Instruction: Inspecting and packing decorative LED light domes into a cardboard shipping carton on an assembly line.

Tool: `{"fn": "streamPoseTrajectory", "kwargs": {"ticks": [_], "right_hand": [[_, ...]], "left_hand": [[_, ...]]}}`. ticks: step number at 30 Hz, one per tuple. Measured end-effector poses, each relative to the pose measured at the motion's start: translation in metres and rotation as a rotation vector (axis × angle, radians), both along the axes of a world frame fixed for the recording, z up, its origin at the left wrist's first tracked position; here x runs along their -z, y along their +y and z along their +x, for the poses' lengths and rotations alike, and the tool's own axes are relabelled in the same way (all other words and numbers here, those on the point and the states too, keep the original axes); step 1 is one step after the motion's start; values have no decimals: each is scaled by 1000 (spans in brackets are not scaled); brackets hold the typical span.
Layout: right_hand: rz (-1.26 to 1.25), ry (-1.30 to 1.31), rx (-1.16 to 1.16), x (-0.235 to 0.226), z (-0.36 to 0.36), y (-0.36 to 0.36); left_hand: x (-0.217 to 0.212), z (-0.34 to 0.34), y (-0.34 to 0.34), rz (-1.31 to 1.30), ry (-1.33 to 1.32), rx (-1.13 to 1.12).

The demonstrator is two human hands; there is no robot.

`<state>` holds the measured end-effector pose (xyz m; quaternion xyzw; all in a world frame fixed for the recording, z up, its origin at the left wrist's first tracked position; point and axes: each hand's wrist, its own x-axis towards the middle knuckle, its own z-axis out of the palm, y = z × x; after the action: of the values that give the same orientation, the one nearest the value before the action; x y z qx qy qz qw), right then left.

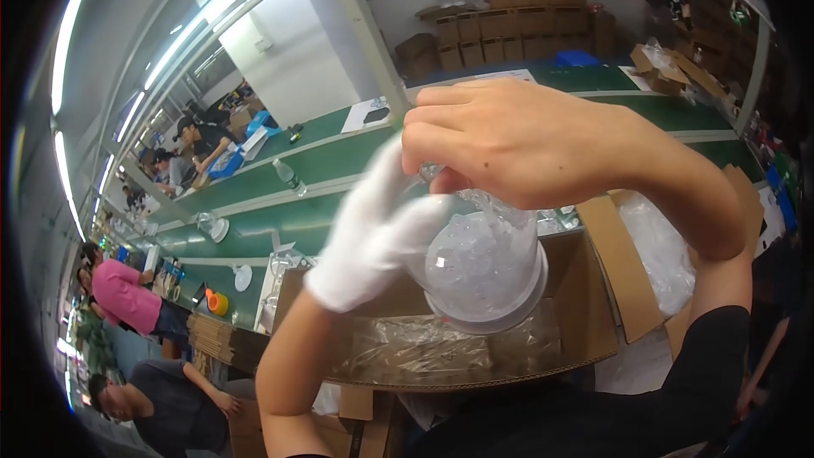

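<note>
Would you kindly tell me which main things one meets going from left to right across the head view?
Person in a pink shirt → small orange object → clear plastic bottle → clear plastic dome with a white round base → crumpled translucent plastic bag

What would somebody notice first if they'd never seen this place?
Probably the clear dome-shaped thing in the middle, held over an open cardboard box. The left hand wears a white glove; the bare right hand bends over the top. Far left, someone's pink shirt stands out.
</note>
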<state>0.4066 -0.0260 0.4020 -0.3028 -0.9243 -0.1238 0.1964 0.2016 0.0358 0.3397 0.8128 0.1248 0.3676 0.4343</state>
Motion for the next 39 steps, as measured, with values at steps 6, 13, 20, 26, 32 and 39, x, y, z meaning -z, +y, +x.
{"fn": "streamPoseTrajectory", "kwargs": {"ticks": [6,13,20,26,32,39], "right_hand": [[-99,74,87,12,-15,10],[-45,-26,113,-1,-26,18],[204,-25,180,-28,-29,34],[262,121,158,-36,-39,40],[230,211,169,-35,-38,37],[70,226,56,-47,-33,25]], "left_hand": [[10,-8,7,86,70,-17],[79,-9,10,-69,-261,-86],[116,-28,20,-304,-227,155],[128,-51,27,-876,-324,220],[116,-61,16,-880,-302,300],[117,-55,19,-757,-363,102]]}}
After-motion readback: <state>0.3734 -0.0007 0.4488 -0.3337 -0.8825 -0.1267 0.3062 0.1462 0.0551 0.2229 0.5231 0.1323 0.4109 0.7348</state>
